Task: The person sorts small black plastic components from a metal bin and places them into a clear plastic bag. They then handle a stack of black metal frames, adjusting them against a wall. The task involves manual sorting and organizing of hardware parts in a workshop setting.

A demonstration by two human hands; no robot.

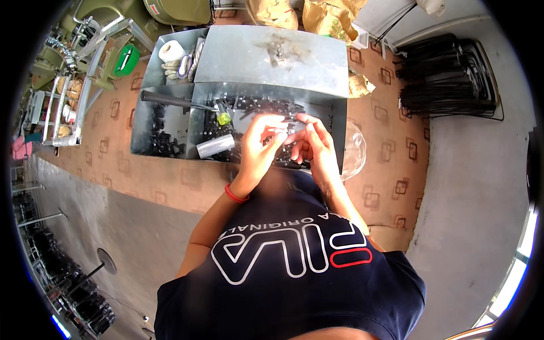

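Note:
My left hand and my right hand meet above the near compartment of a grey metal box. Both are closed, thumbs and fingertips pinched close together. What they hold is too small to make out; a thin dark piece may show between the fingertips. Below them many small black parts lie loose in the box. Left of my hands are a silver cylinder and a yellow-green object. A long dark handle rests across the divider.
A flat metal plate covers the box's far side. Beside it a compartment holds a white roll. Brown paper bags stand behind, and clear plastic lies at right. Black wire-like frames hang far right; a metal rack stands left.

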